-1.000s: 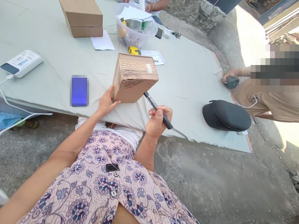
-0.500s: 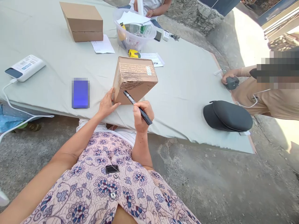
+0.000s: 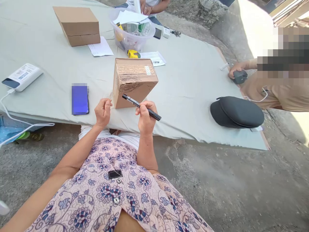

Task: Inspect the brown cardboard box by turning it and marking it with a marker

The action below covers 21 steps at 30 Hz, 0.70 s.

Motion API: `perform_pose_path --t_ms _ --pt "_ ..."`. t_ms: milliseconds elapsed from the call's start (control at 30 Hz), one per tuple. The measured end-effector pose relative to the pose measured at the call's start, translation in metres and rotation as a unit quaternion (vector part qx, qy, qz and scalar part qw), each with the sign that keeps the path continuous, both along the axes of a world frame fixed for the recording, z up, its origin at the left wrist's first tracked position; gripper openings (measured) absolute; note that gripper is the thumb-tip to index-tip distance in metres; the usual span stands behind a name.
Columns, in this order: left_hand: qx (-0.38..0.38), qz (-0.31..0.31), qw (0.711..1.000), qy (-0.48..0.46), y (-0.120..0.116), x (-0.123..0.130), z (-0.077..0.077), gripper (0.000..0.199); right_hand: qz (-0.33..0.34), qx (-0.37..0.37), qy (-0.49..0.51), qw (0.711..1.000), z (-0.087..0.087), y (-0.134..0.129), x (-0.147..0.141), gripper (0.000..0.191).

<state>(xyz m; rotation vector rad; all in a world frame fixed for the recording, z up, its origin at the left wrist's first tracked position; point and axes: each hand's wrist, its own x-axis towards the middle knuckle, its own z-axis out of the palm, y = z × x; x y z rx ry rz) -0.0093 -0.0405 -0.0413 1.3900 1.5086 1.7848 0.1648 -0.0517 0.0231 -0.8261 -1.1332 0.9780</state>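
A cardboard box [image 3: 135,75] with dark scribbled lines on its top and upper edge stands on the cloth-covered table [image 3: 183,96]. My right hand [image 3: 146,117] grips a black marker [image 3: 154,114], whose tip points up and left in front of the box. To the left of the box, apart from it, my left hand [image 3: 103,112] is curled closed with nothing visible in it. A phone [image 3: 80,99] with a blue screen lies left of that hand.
A second box [image 3: 79,25], a plastic tub [image 3: 131,38], a yellow tape measure [image 3: 133,53] and papers are farther back. A power bank [image 3: 23,77] with a cable lies left. A black case [image 3: 236,112] sits right, near a seated person.
My left hand has let go of the box's side, drawn back and curled its fingers. The marker has tilted flatter in my right hand. The view has shifted slightly.
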Motion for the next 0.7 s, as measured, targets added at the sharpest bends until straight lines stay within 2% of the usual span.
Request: perform_pose_path --t_ms 100,167,233,300,400,533,700 --pt "-0.039 -0.155 0.98 -0.12 -0.011 0.009 0.025 0.062 0.076 -0.05 0.015 0.996 -0.006 0.002 0.004 0.037" --pt "-0.088 -0.26 0.945 -0.177 -0.015 0.015 0.038 0.063 0.118 -0.069 0.014 0.991 -0.009 0.002 0.007 0.038" --pt "-0.131 -0.322 0.912 -0.216 -0.017 0.019 0.045 0.058 0.139 -0.082 0.017 0.987 -0.011 0.003 0.009 0.039" --pt "-0.153 -0.336 0.897 -0.245 -0.017 0.022 0.047 0.053 0.148 -0.091 0.027 0.984 -0.012 0.005 0.012 0.047" --pt "-0.155 -0.312 0.898 -0.27 -0.017 0.025 0.046 0.049 0.128 -0.086 0.039 0.987 -0.014 0.007 0.017 0.06" --pt "-0.151 -0.297 0.898 -0.287 -0.016 0.027 0.047 0.049 0.066 -0.065 0.038 0.995 -0.016 0.007 0.02 0.051" --pt "-0.143 -0.301 0.897 -0.291 -0.017 0.028 0.052 0.05 0.06 -0.076 0.051 0.994 -0.02 0.007 0.018 0.05"
